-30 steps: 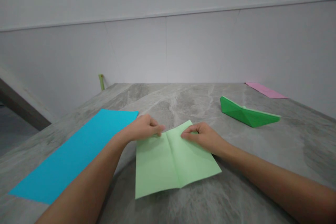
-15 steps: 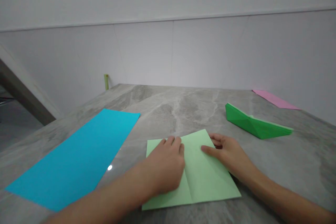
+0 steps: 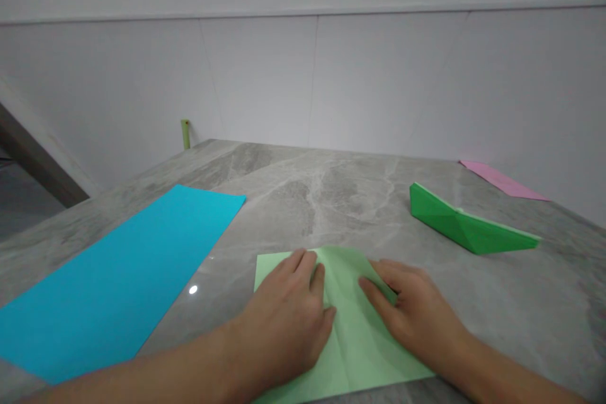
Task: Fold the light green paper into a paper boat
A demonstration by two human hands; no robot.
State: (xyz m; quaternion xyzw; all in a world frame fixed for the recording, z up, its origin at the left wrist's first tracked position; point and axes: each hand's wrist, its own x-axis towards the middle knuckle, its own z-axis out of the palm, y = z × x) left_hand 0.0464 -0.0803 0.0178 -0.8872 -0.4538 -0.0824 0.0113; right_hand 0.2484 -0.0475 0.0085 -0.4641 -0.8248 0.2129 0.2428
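A light green sheet of paper (image 3: pixel 348 328) with a crease down its middle lies on the table in front of me. My left hand (image 3: pixel 293 319) rests palm down on the sheet's left half, fingers stretched forward and thumb apart near the crease. At the right edge, my right hand (image 3: pixel 409 300) pinches the paper between thumb and fingers. That side of the sheet bows up slightly. The tips of the right fingers are partly hidden behind the paper.
A blue sheet of paper (image 3: pixel 127 271) lies flat on the left of the grey marbled table (image 3: pixel 303 202). A folded green paper boat (image 3: pixel 468 224) stands to the right. Farther back is a pink paper (image 3: pixel 504 181), near the wall (image 3: pixel 265 82).
The right hand has closed on the right edge of the light green sheet and bent it upward. The left thumb has spread out toward the crease. The view has tilted slightly.
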